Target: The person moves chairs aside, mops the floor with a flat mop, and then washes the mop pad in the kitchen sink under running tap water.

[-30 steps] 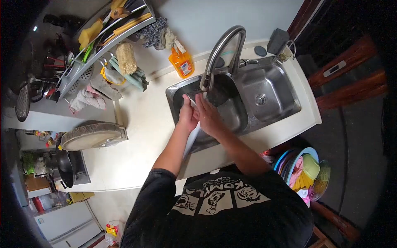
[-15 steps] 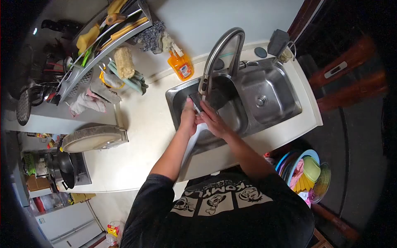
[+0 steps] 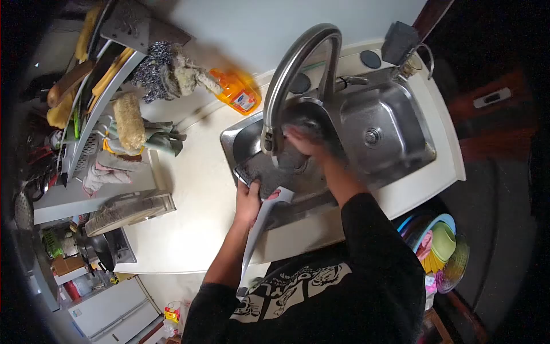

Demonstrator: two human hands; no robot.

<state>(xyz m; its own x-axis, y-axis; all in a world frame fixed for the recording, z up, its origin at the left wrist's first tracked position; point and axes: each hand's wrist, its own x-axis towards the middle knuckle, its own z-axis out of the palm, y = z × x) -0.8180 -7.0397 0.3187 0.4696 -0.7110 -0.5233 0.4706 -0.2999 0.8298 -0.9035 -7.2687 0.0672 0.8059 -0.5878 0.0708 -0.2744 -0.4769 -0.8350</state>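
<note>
My left hand (image 3: pixel 248 202) is closed on the near left corner of a dark, speckled flat panel (image 3: pixel 281 174), which is tilted over the left sink basin (image 3: pixel 228 140). A long white strip (image 3: pixel 259 232) runs from beside that hand towards my body; whether it joins the panel I cannot tell. Above the basin, right of the faucet spout, my right hand (image 3: pixel 307 141) is smeared by motion, so its fingers do not show clearly. The tall curved faucet (image 3: pixel 279 86) has its spout end just over the panel's far edge.
An orange soap bottle (image 3: pixel 238 92) stands behind the basin. The right basin (image 3: pixel 385 117) has a drain in its floor. At left, a rack (image 3: pixel 102 94) carries utensils, a loofah (image 3: pixel 129 122) and cloths. Stacked basins (image 3: pixel 444 226) sit low at right.
My hands have moved apart, the right one away to the upper right. My left hand has shifted left and down, and much more of the dark panel shows. The whole view has shifted slightly.
</note>
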